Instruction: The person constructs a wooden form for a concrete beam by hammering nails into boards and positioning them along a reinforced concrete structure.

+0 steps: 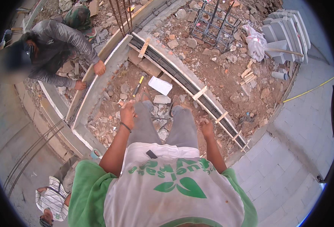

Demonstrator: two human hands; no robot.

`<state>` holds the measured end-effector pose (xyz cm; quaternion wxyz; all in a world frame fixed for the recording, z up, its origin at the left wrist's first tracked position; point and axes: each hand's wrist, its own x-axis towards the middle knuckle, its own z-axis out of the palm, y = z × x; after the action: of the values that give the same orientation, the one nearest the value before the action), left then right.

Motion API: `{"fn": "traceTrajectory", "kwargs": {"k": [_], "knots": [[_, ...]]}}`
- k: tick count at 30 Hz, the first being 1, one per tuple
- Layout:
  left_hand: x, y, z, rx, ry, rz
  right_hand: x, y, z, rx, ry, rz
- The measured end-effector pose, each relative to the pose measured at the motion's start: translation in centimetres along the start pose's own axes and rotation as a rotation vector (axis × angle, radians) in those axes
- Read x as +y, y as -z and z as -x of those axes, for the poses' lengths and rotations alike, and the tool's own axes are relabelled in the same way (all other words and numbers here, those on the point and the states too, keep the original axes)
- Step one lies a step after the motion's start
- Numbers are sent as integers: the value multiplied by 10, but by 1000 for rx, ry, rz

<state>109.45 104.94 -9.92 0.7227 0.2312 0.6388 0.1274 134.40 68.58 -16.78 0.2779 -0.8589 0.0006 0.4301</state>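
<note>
My left hand [128, 115] hangs in front of my left thigh, its fingers curled in, and I see no object in it. Beside my right thigh is my right hand [206, 128], also with bent fingers and nothing visible in them. On the rubble ahead of my feet lies a tool with a yellow-and-black handle [138, 85]; its working end is hard to make out. A white, roughly rectangular piece [160, 86] lies to its right, with a smaller pale block [162, 99] nearer my feet.
Formwork boards with a rebar trench [174, 75] run along my right, braced by wooden cleats [200, 93]. At left a co-worker [57, 53] grips a board [85, 85]. Rebar cages [214, 26], stacked grey blocks [288, 34] and a white sack [254, 42] stand beyond. Another person [53, 196] is behind left.
</note>
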Motion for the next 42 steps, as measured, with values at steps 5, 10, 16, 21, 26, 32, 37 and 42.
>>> {"fn": "traceTrajectory", "kwargs": {"k": [5,10,16,21,26,32,37,42], "knots": [[-3,33,21,121,-84,-93,-13,3,9,-94,-28,-69],[-20,39,53,267,-235,-50,-21,24,-29,-337,-142,-245],[-51,16,145,324,-304,-67,-67,82,-87,-322,-30,-90],[-39,-29,242,-139,-456,11,-77,149,-159,-239,18,-47],[3,-51,362,-1188,-1159,-64,-108,178,-198,-265,19,261],[7,-79,420,-1094,-1761,-72,-159,124,-184,-437,274,328],[-3,-95,429,-483,-1895,356,-214,81,-133,-624,357,285],[-14,-129,429,-685,-1670,586,-214,87,-114,-566,365,429]]}}
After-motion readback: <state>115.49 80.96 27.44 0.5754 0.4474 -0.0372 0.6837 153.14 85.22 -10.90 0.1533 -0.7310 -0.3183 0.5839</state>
